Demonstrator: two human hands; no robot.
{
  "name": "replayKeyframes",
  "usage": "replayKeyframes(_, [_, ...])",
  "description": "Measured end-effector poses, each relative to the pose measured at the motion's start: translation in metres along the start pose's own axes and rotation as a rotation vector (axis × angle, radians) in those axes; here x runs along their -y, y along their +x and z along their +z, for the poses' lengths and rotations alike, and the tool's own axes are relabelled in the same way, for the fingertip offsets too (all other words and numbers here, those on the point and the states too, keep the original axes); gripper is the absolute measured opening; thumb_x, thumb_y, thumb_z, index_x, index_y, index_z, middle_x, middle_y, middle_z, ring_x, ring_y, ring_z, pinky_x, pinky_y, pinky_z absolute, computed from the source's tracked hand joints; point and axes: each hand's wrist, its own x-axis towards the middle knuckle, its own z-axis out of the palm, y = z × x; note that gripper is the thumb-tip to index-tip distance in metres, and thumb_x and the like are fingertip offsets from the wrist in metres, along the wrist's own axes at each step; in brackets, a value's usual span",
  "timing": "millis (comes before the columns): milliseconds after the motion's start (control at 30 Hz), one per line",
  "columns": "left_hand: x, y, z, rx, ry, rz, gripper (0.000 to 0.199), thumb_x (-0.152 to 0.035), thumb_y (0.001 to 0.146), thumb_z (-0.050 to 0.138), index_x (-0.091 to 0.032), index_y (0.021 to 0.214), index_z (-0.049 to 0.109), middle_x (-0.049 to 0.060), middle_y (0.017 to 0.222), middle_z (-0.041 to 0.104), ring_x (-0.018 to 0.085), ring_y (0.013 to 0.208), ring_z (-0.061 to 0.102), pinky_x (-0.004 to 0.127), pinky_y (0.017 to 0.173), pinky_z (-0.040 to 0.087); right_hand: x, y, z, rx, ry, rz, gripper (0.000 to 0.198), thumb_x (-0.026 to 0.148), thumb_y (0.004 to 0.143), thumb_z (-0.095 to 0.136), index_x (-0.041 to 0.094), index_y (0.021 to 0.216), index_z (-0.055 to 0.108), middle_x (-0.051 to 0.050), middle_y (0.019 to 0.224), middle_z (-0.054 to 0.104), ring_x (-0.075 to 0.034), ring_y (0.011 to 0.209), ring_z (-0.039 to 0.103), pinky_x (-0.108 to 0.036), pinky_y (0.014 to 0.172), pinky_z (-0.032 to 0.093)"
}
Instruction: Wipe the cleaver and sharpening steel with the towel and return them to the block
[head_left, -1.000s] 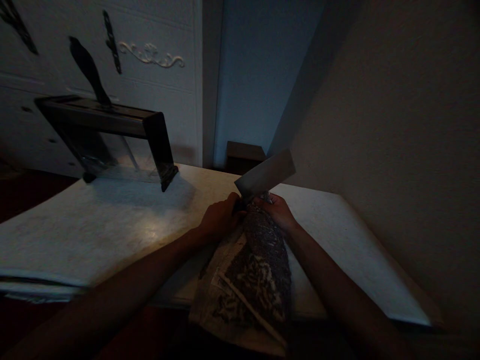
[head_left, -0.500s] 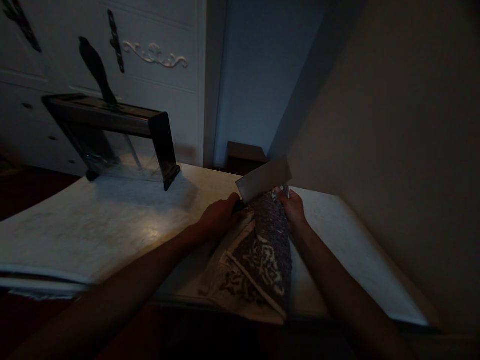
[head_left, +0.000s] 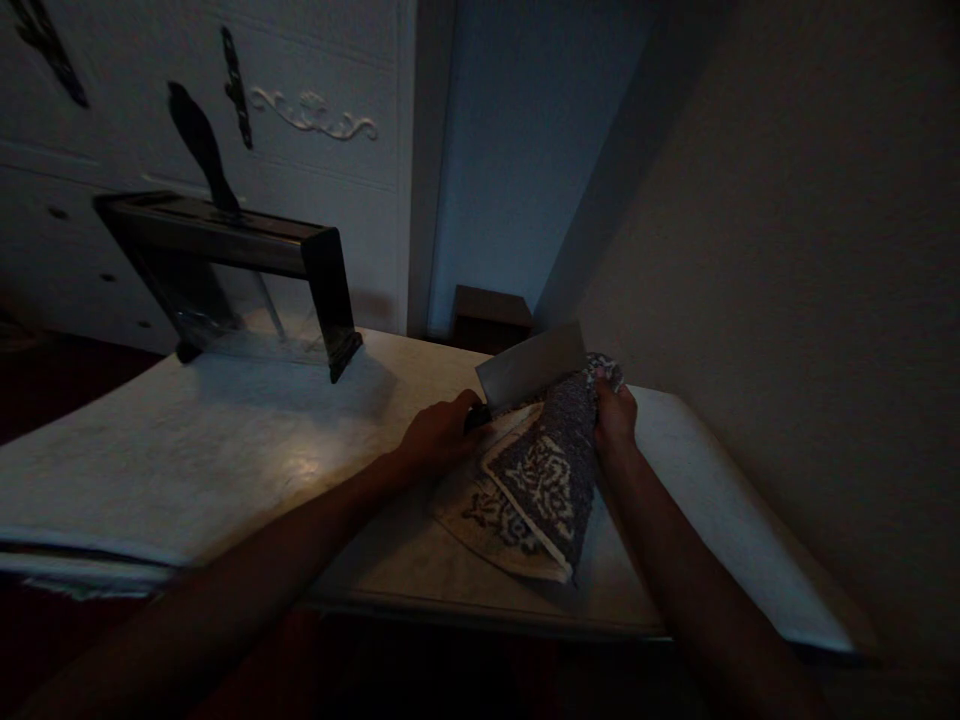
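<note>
My left hand (head_left: 439, 437) grips the dark handle of a cleaver (head_left: 531, 366), whose wide grey blade points up and to the right. My right hand (head_left: 616, 418) holds the top of a dark patterned towel (head_left: 546, 470) and presses it against the lower side of the blade. The towel's lower end lies folded on the pale countertop (head_left: 225, 450) in front of me. The room is dim.
A dark knife block (head_left: 225, 270) with a clear front stands at the back left of the counter, one black knife handle (head_left: 201, 145) sticking out of it. White cabinet doors rise behind it. A plain wall runs along the right. A small brown box (head_left: 491, 312) sits behind the counter.
My right hand has slid the towel up and right along the blade, from near the handle toward the tip. The towel's hanging end has been drawn up onto the counter. The cleaver stays in place.
</note>
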Motion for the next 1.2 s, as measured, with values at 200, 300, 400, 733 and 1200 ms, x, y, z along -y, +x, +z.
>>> replayKeyframes(200, [-0.002,0.000,-0.003,-0.004,-0.011,-0.047,0.035,-0.046,0.088,0.050,-0.022,0.113,0.054,0.009,0.101,0.070,0.027,0.093,0.066,0.033,0.074,0.047,0.000,0.008,-0.009,-0.158,-0.045,0.000,0.034,0.046,0.061,0.072,0.017,0.077,0.061,0.000,0.069,0.066,-0.017,0.066,0.061,-0.030,0.063,0.051])
replayKeyframes(300, [-0.002,0.001,-0.003,0.000,-0.023,-0.055,0.034,-0.046,0.088,0.050,-0.022,0.112,0.055,0.010,0.101,0.070,0.026,0.093,0.066,0.033,0.074,0.047,0.007,0.005,-0.009,-0.232,-0.131,-0.118,0.031,0.045,0.066,0.067,0.017,0.078,0.061,-0.002,0.074,0.065,-0.017,0.070,0.059,-0.030,0.064,0.049])
replayKeyframes(400, [-0.001,0.002,-0.002,-0.003,-0.002,-0.044,0.035,-0.046,0.089,0.048,-0.022,0.113,0.055,0.010,0.101,0.070,0.026,0.093,0.067,0.033,0.074,0.047,0.014,-0.004,-0.003,-0.219,-0.173,-0.331,0.028,0.041,0.073,0.062,0.016,0.086,0.064,-0.003,0.083,0.067,-0.017,0.076,0.059,-0.028,0.071,0.048])
replayKeyframes(733, [-0.009,-0.002,-0.003,0.049,0.134,0.036,0.033,-0.044,0.088,0.049,-0.024,0.114,0.058,0.011,0.097,0.071,0.030,0.088,0.067,0.037,0.073,0.046,0.007,-0.058,0.020,0.505,-0.535,-0.688,0.036,0.033,0.094,0.046,0.025,0.125,0.062,-0.006,0.122,0.067,-0.024,0.117,0.058,-0.041,0.102,0.043])
replayKeyframes(1200, [-0.007,0.001,0.000,0.052,0.180,0.025,0.033,-0.036,0.089,0.043,-0.017,0.111,0.058,0.017,0.103,0.071,0.033,0.090,0.068,0.040,0.077,0.049,0.006,-0.075,0.039,1.084,-0.961,-1.219,0.056,0.026,0.096,0.045,0.016,0.149,0.031,-0.013,0.151,0.039,-0.024,0.145,0.026,-0.050,0.117,0.028])
